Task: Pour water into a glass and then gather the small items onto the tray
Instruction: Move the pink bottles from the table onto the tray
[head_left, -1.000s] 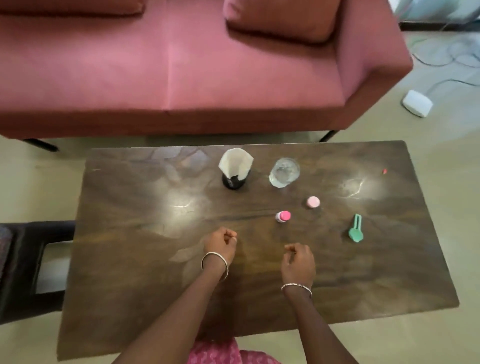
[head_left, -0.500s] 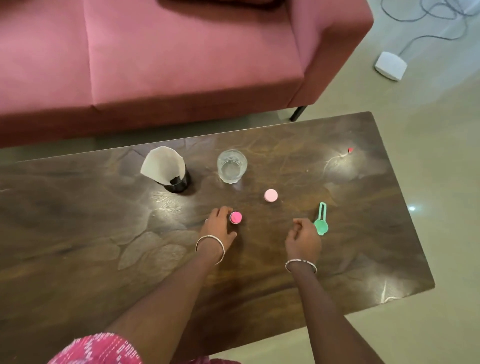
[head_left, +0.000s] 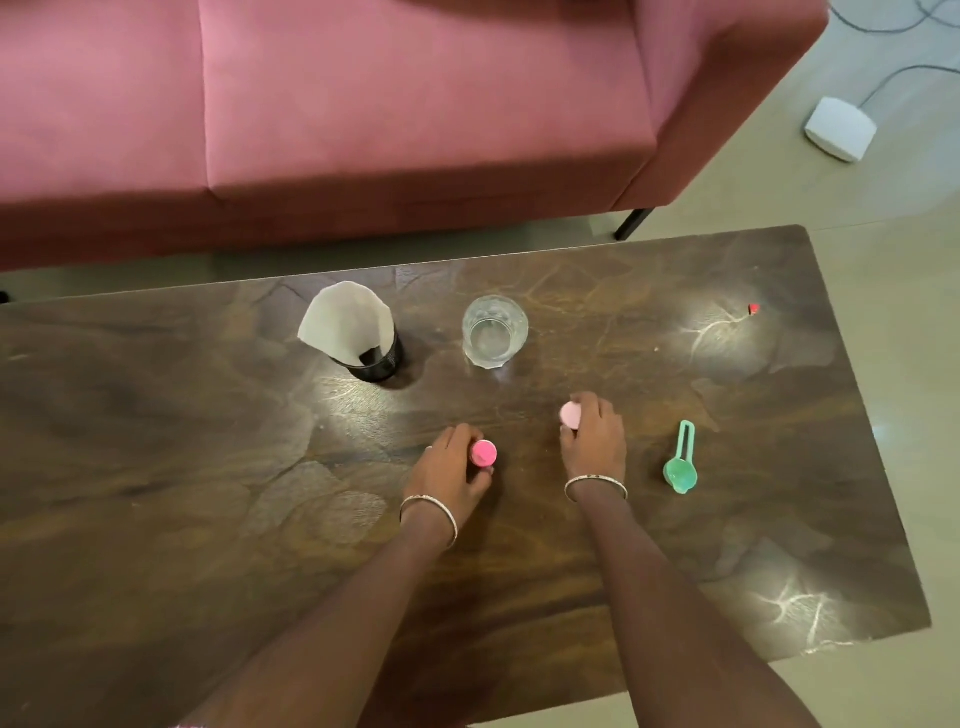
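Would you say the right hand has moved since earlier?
Yes: the right hand moved from the green scoop toward the glass, onto the pale pink cap.

I see a pink sofa (head_left: 415, 104) beyond the dark wooden table (head_left: 156, 467); pale floor (head_left: 883, 260), corded white box (head_left: 839, 127); light glints off the tabletop.

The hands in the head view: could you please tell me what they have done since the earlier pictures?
The left hand reached forward and now grips the pink-capped bottle. The right hand reached forward and now holds the pale pink item. The glass, the paper-filled black holder and the green scoop stayed put on the table.
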